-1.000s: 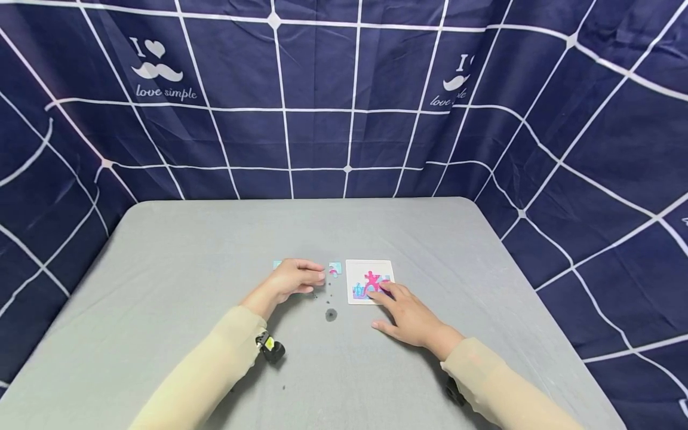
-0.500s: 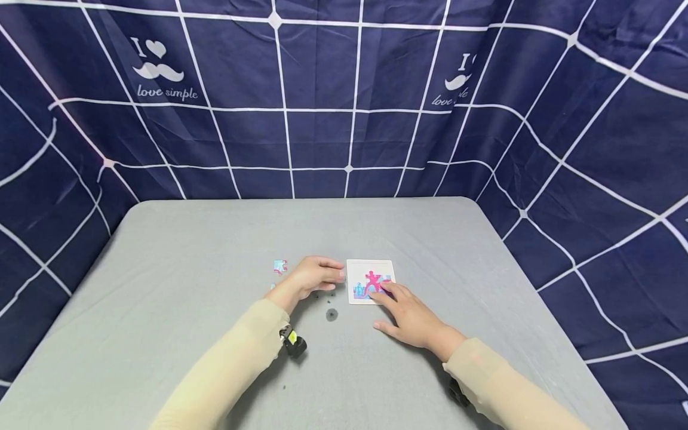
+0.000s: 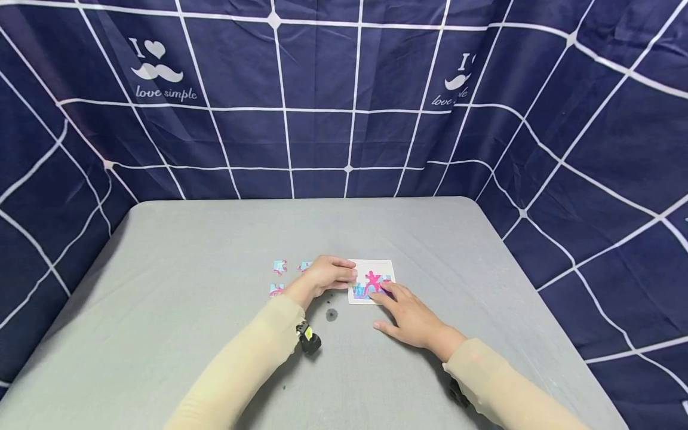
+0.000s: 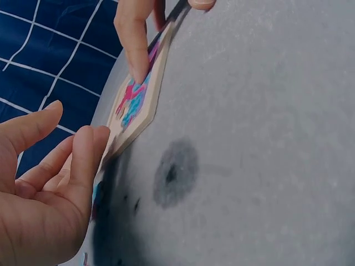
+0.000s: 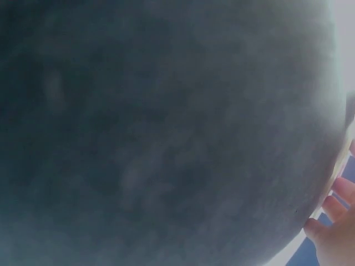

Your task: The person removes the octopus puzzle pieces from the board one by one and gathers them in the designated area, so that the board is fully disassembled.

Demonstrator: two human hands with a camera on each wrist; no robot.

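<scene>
My left hand [image 3: 326, 276] hovers at the left edge of a white puzzle tray [image 3: 376, 265], its fingers extended. In the left wrist view the left hand [image 4: 52, 188] shows a gap between its upper digit and the others, with nothing visible in that gap. Whether a piece lies under the fingertips is hidden. My right hand [image 3: 411, 319] rests its fingers on the joined pink and blue puzzle pieces [image 3: 359, 291] at the tray's near side. At the right wrist view's edge, part of the right hand [image 5: 335, 233] touches the surface.
Left of the left hand, loose puzzle pieces [image 3: 280, 266] lie on the grey tabletop [image 3: 215, 239], one of them partly covered. A dark round stain [image 3: 331, 315] marks the cloth near the tray. Dark blue gridded curtains [image 3: 317, 137] surround the table.
My left hand has moved right to the tray's edge, uncovering pieces behind it. The loose piece that lay near the tray is now out of sight. My right hand stays put.
</scene>
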